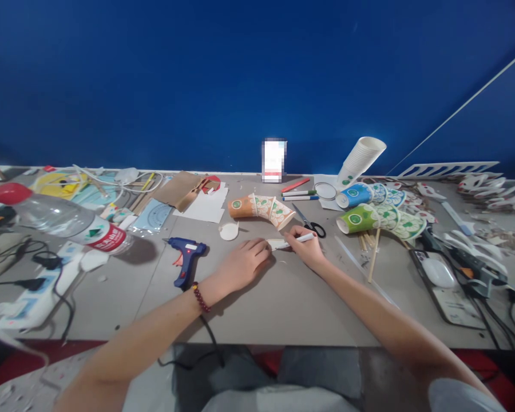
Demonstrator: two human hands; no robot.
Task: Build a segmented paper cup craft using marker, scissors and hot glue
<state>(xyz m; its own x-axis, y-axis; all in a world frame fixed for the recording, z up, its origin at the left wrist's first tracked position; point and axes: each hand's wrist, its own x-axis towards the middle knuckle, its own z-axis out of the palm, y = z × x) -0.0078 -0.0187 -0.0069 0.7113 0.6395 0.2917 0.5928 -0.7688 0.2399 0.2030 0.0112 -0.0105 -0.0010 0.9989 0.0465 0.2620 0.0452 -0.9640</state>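
Observation:
My right hand (305,249) is closed around a white marker (304,237), whose tip end points left over a small white paper piece (278,244) on the table. Palm down, my left hand (248,262) lies with its fingers extended at the left edge of that piece. Just beyond both hands rests a curved row of joined orange patterned paper cups (261,210). A white disc (229,231) is left of them. Black-handled scissors (313,227) lie behind my right hand, and a blue glue gun (185,257) lies to the left of my left hand.
Blue (369,195) and green (381,220) joined cups lie at right, near a leaning white cup stack (360,163). Several markers (299,193) and a lit phone (274,160) are behind. At left are a plastic bottle (68,220) and a power strip (47,286) with cables.

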